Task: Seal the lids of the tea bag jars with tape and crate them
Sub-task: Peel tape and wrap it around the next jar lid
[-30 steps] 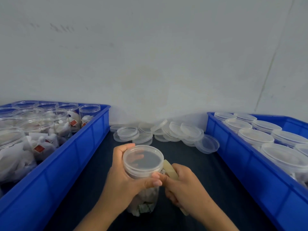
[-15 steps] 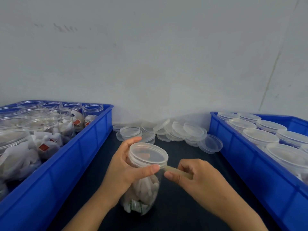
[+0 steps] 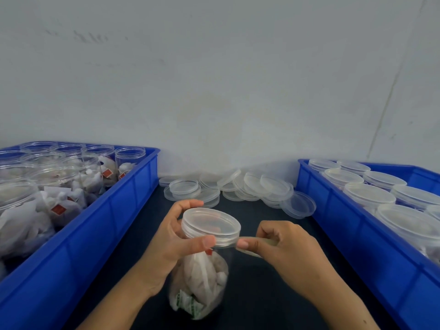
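A clear jar of tea bags (image 3: 200, 282) with a translucent lid (image 3: 210, 225) is held above the dark table in front of me. My left hand (image 3: 171, 244) grips it at the lid, thumb pressed on the near rim. My right hand (image 3: 283, 253) pinches a strip of clear tape (image 3: 250, 253) that runs from the lid's right edge into my curled fingers. The tape roll is hidden inside that hand.
A blue crate (image 3: 114, 210) on the left holds several open jars of tea bags. A blue crate (image 3: 352, 225) on the right holds several lidded jars. Loose lids (image 3: 238, 186) lie piled at the back of the dark table (image 3: 257, 306) against the wall.
The jar has been lifted and tipped with its lid toward me. My right hand drew the tape out to the right, then moved back close to the lid's rim.
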### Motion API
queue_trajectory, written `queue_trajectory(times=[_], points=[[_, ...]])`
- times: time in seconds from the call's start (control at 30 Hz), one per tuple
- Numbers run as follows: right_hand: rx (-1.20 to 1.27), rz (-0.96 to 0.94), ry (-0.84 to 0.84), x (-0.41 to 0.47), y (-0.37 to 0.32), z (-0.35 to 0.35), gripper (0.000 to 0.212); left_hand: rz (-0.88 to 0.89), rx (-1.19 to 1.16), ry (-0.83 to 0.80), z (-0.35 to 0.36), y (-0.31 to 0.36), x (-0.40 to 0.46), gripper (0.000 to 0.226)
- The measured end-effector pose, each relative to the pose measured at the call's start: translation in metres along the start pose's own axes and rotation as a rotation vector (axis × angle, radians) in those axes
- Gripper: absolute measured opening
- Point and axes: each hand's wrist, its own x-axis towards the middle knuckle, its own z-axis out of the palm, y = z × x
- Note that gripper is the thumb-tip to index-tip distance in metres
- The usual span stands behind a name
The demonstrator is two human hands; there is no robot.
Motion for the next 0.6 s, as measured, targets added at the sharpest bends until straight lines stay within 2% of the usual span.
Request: queue_trajectory(times=[0.27,0.33,0.4,0.47,0.53,0.6], points=[[-0.005,0.048,-0.026,0.0,-0.005,0.004,0.08,-0.06,-0.027,-0.03,0.0,-0.005,0.0,0.114],[-0.019,0.051,-0.054,-0.001,-0.007,0.003,0.081,-0.058,0.001,-0.027,0.001,-0.004,-0.001,0.103],[-0.043,0.054,-0.08,-0.003,-0.011,0.002,0.081,-0.031,0.071,-0.011,0.003,-0.002,-0.003,0.082],[-0.081,0.065,-0.089,-0.003,-0.013,0.005,0.074,-0.011,0.113,0.058,0.009,-0.002,-0.005,0.073],[-0.093,0.087,-0.047,-0.004,-0.014,0.011,0.059,0.024,0.154,0.146,0.012,-0.005,-0.006,0.076],[-0.077,0.09,0.024,-0.007,-0.015,0.017,0.055,0.071,0.261,0.178,0.015,-0.004,-0.008,0.084]])
